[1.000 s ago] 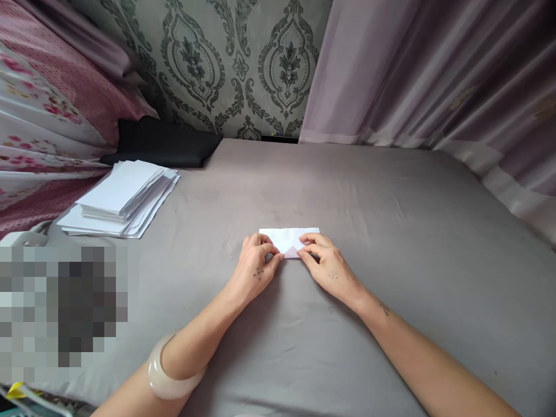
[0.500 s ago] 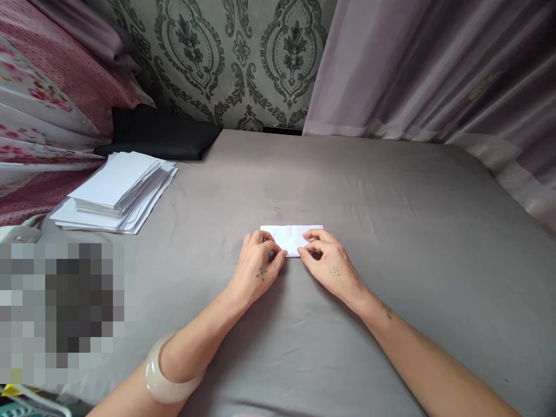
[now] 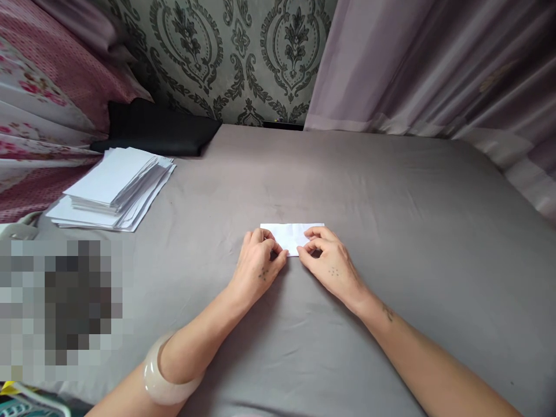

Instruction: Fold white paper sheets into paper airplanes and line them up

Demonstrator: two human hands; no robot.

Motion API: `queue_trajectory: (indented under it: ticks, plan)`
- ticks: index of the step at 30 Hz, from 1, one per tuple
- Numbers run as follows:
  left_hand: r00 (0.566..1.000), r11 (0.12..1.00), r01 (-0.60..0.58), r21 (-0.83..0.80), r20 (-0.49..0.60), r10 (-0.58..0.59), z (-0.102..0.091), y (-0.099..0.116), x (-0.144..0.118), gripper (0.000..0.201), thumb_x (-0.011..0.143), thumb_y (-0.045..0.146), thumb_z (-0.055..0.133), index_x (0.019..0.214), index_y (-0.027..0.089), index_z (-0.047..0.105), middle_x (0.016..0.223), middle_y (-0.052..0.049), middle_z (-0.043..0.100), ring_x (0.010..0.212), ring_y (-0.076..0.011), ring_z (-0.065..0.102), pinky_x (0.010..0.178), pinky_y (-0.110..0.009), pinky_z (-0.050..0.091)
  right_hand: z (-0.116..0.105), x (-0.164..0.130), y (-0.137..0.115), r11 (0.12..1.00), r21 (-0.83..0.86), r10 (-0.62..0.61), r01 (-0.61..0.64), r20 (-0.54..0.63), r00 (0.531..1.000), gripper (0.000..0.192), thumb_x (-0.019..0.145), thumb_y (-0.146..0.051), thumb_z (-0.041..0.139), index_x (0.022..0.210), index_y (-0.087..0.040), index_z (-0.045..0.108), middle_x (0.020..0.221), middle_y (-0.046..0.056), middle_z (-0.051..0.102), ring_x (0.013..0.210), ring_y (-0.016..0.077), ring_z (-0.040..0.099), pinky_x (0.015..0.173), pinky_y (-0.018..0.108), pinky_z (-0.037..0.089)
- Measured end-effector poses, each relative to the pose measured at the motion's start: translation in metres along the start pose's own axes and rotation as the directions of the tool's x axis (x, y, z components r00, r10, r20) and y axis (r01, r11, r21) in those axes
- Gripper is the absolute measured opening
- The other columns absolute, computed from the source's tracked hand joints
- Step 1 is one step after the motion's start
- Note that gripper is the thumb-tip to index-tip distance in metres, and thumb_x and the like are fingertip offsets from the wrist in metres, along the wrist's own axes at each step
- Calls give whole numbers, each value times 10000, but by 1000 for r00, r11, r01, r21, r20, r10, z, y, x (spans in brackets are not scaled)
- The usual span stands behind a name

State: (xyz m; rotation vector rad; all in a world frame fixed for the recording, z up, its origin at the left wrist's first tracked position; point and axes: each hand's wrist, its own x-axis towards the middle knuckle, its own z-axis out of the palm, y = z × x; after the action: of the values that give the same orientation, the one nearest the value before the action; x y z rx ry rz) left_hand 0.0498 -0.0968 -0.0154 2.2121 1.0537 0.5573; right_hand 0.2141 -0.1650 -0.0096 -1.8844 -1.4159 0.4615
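Observation:
A small white sheet of paper (image 3: 290, 234), wider than it is deep and apparently folded, lies in the middle of the grey cloth. My left hand (image 3: 259, 258) pinches its near edge left of centre, thumb and index finger together. On the other side, my right hand (image 3: 326, 255) grips the same near edge with thumb and fingertips, its other fingers resting on the paper's right part. A narrow gap separates the two thumbs. The fingers cover both ends of the paper in part. A pale bangle (image 3: 167, 373) sits on my left forearm.
A stack of white paper (image 3: 113, 185) lies at the back left, in front of a folded black cloth (image 3: 160, 127). The grey cloth (image 3: 391, 197) has slight wrinkles. Curtains (image 3: 412, 63) hang at the right and left; patterned wallpaper (image 3: 243, 52) stands behind. A blurred patch hides the left edge.
Both hands stay almost where they were on the paper's near edge. The whole view has shifted slightly, with the background a little higher.

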Motion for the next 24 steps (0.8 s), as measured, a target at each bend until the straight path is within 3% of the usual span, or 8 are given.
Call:
queue_trajectory:
  ticks: [17,24]
  plan:
    - [1000,999,-20,28,3,20,1,-2,1,161,875,283,576,756,184,618,984,-68,529,932,-221,476,748,-339,468,5,0,7,995,-52,-89,89,7,996,163,808,-230,617,650,-203,592,1057,75,595,988,219,578,883,369,481]
    - [999,995,-37,88,26,35,1,-4,2,139,879,268,564,777,182,525,982,-66,517,885,-209,443,750,-335,449,4,-3,9,988,-120,-101,100,-1,995,152,812,-246,633,679,-205,573,1089,78,577,1026,236,556,911,387,465]
